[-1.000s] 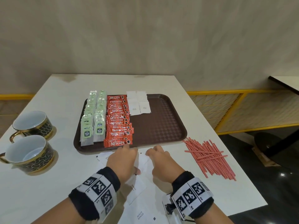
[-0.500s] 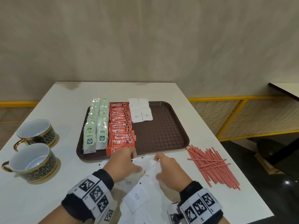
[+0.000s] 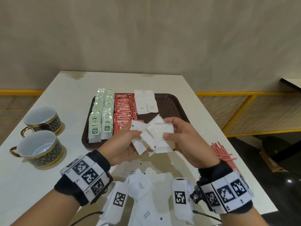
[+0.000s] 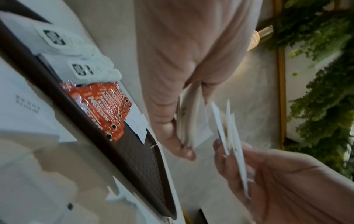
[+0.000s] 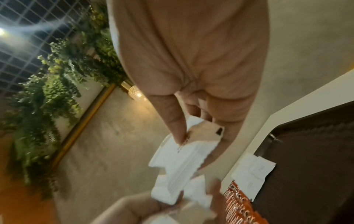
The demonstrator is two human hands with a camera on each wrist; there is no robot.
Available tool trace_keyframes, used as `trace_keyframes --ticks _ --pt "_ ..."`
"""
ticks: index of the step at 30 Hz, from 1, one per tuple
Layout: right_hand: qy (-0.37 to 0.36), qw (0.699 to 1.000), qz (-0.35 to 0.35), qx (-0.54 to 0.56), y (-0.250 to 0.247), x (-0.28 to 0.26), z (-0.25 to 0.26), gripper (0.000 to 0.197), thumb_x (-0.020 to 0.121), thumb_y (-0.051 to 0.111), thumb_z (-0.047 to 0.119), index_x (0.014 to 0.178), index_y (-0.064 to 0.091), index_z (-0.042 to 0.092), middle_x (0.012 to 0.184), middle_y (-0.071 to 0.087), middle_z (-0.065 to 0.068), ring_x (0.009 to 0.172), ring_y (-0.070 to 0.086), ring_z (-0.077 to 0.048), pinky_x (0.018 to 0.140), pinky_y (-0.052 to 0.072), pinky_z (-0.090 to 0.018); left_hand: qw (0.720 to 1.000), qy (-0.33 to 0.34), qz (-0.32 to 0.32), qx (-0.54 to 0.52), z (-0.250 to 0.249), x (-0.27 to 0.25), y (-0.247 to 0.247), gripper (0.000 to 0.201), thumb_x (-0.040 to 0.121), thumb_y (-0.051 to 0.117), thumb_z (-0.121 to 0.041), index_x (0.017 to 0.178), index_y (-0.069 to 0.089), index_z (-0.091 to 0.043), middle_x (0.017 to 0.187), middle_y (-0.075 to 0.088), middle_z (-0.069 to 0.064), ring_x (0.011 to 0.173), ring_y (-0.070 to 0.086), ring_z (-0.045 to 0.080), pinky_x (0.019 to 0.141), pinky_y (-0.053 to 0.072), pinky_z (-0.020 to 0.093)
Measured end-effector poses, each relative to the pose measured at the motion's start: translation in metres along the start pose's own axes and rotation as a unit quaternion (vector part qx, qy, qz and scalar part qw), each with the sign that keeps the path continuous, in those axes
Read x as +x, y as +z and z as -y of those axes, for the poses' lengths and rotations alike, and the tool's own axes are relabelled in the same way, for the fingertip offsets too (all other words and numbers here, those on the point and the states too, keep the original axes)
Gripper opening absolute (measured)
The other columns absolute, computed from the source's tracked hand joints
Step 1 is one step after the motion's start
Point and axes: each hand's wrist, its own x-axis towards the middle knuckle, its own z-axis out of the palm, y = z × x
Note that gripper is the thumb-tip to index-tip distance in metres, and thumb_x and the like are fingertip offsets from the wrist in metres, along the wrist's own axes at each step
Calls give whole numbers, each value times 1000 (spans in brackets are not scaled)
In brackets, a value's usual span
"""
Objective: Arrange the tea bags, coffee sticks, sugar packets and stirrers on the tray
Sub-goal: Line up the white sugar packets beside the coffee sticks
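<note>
Both hands are raised above the near edge of the brown tray (image 3: 169,111), each holding white sugar packets. My left hand (image 3: 125,142) grips a few packets (image 3: 138,128), seen edge-on in the left wrist view (image 4: 185,121). My right hand (image 3: 182,137) pinches a fanned bunch of sugar packets (image 3: 162,137) (image 5: 184,157). On the tray lie two columns of green tea bags (image 3: 101,118), a column of red coffee sticks (image 3: 124,110) and several sugar packets (image 3: 146,101). More sugar packets (image 3: 140,185) lie loose on the table below my wrists. Red stirrers (image 3: 223,152) lie right of the tray.
Two black-and-gold cups (image 3: 40,149) stand on the white table (image 3: 32,185) left of the tray. The tray's right half is bare. A yellow railing (image 3: 244,111) runs beyond the table's right edge, with dark floor below.
Both hands have gathered sugar packets from the table in front of the tray and lifted them up over the tray's near edge. The head view has shifted.
</note>
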Motion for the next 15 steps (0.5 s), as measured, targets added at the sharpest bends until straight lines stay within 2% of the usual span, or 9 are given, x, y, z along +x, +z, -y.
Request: trace_keyframes --ticks 2,3,5,6,7,9,11,13,15 --pt "-20 1000 -13 -18 10 3 1 31 87 58 -10 110 58 10 98 73 -6 79 69 -14 67 55 -30 1000 -7 17 -25 -1 -2 3 29 99 45 -7 123 57 -19 116 69 16 96 69 29 78 59 43" --pt "-30 998 -27 -39 16 6 0 30 85 60 -10 107 58 11 96 73 -5 76 69 -11 65 55 -28 998 -15 28 -47 -2 -4 4 27 100 43 -18 121 59 -17 113 70 15 93 71 26 74 61 41" --pt "-63 991 -55 -105 25 10 -4 30 83 65 -7 101 60 15 95 73 -3 78 68 -9 70 57 -27 994 -31 50 -93 -3 -8 0 46 98 37 -43 124 61 -13 118 68 16 98 70 27 78 60 42" --pt "-85 984 -65 -142 29 12 -5 29 81 68 -4 100 61 17 95 72 0 80 67 -9 73 56 -27 992 -32 60 -104 -3 -9 -2 54 95 38 -50 125 61 -11 121 66 16 103 68 29 83 57 44" --pt "-105 977 -67 -175 33 13 -6 28 80 71 0 100 63 18 93 70 3 79 63 -7 74 53 -25 992 -27 66 -104 -3 -12 -4 55 92 42 -51 124 62 -11 121 66 16 103 68 29 85 57 44" --pt "-136 961 -54 -236 40 14 -5 26 78 76 8 101 67 19 89 64 3 74 54 -6 70 46 -18 996 -4 59 -61 0 -15 -8 42 86 57 -34 121 63 -11 115 68 17 93 70 27 77 59 40" --pt "-148 949 -37 -277 43 15 -4 32 77 79 15 107 68 21 98 61 0 81 56 -9 71 46 -15 999 4 31 -24 5 -18 -14 44 80 64 -14 124 60 -11 119 65 22 94 69 29 80 57 42" --pt "-143 947 -34 -285 40 15 -4 40 79 78 18 115 63 23 106 56 1 88 56 -8 72 45 -8 999 2 11 -31 10 -22 -23 48 77 63 -5 125 59 -10 119 67 20 100 69 31 86 54 45" --pt "-121 948 -24 -294 33 13 -7 41 84 73 20 121 58 24 110 55 1 92 56 -9 72 42 -8 999 1 -3 -42 12 -28 -35 47 76 61 -2 122 60 -10 114 70 18 98 70 29 84 55 44"
